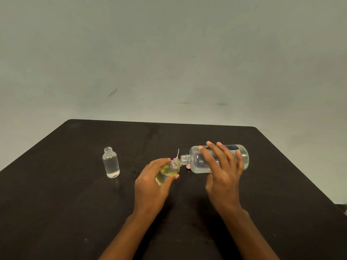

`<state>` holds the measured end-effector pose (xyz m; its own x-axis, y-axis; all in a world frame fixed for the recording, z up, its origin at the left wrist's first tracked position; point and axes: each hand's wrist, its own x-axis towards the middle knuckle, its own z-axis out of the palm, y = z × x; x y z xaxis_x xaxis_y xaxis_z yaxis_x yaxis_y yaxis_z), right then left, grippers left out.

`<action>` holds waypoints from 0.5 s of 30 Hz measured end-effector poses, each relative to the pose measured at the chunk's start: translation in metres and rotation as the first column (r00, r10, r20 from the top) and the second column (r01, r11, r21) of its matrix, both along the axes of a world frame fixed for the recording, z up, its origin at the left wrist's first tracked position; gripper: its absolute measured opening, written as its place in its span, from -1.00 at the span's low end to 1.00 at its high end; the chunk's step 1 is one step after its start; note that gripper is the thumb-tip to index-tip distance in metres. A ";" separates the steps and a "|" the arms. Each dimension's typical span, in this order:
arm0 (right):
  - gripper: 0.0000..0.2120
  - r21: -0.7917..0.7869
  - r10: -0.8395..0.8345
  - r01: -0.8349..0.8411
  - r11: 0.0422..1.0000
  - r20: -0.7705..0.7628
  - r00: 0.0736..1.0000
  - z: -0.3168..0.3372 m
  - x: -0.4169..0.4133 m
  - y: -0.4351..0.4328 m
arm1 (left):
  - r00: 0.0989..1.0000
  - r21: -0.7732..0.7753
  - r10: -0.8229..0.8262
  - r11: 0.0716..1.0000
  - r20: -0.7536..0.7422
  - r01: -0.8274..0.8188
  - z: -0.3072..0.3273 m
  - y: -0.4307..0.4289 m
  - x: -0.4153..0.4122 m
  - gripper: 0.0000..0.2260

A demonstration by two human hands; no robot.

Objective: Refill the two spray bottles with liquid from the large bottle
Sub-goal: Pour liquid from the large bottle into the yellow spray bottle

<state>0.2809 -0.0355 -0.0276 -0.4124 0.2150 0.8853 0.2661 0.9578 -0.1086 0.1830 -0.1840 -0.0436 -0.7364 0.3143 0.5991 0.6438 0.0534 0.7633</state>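
My left hand [150, 182] grips a small clear bottle [169, 170] that looks yellowish, tilted with its open neck up and to the right. My right hand [223, 166] holds the large clear bottle [199, 160] on its side above the table, its uncapped threaded mouth touching the small bottle's neck. A second small clear bottle [111, 163] stands upright and uncapped at the left, with a little liquid at its bottom. Behind the two mouths, a pink spray top with a thin white tube [178, 154] pokes up, mostly hidden.
Everything sits on a dark table [75, 203] whose far edge meets a pale grey wall. A small pink object [187, 167], partly hidden, lies under the large bottle's neck.
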 end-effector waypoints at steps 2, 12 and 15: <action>-0.28 -0.001 -0.001 0.001 1.000 -0.003 1.000 0.000 0.000 0.000 | 1.000 -0.003 0.000 1.000 0.005 0.000 0.000 0.000 0.000 -0.63; -0.29 -0.001 0.003 -0.003 1.000 -0.005 1.000 -0.001 0.000 0.001 | 1.000 0.000 0.002 1.000 0.003 -0.002 -0.001 0.000 0.000 -0.63; -0.34 -0.005 0.006 -0.006 1.000 -0.012 1.000 -0.001 0.000 0.000 | 1.000 -0.004 0.003 1.000 -0.010 -0.003 -0.001 0.000 0.000 -0.61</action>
